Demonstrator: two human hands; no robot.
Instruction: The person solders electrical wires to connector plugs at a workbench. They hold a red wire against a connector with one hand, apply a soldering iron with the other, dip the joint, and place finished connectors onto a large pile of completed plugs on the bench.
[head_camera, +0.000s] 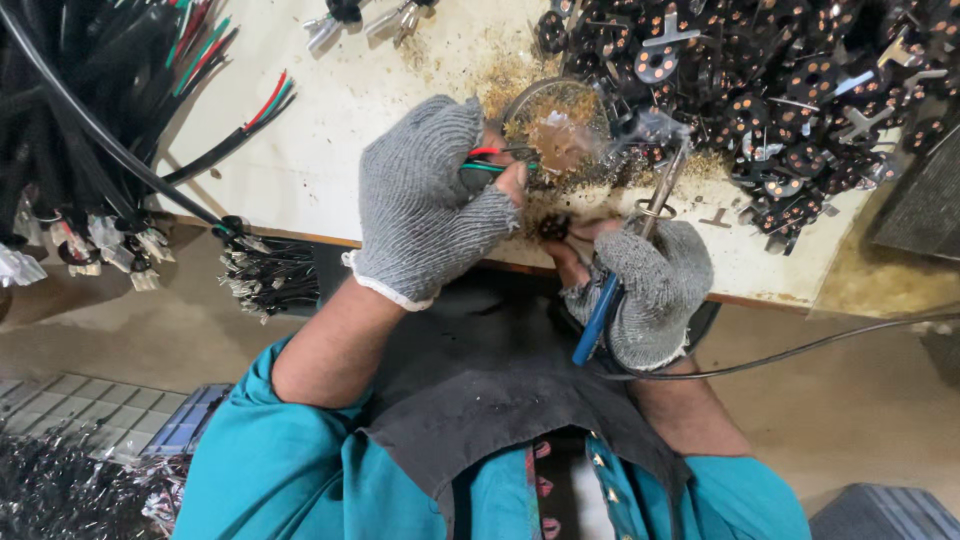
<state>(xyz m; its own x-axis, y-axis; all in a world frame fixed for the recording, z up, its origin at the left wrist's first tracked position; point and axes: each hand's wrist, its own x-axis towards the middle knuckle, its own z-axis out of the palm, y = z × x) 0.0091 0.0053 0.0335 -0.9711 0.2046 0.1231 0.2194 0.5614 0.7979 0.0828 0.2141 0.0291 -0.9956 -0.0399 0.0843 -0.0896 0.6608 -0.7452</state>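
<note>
Stained white workbench (330, 120), flecked with brown residue. Left hand (430, 200), in a grey fingerless glove, pinches red and green wires (490, 160) at centre. Right hand (650, 290), gloved likewise, grips a blue-handled soldering iron (630, 250), tip toward 12 o'clock. Black plug parts (780, 90) heaped at 2 o'clock; black cables (90, 110) at 10 o'clock.

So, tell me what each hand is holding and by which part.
The left hand pinches coloured wires near their bare ends. The right hand grips a soldering iron by its blue handle, tip pointing away.
</note>
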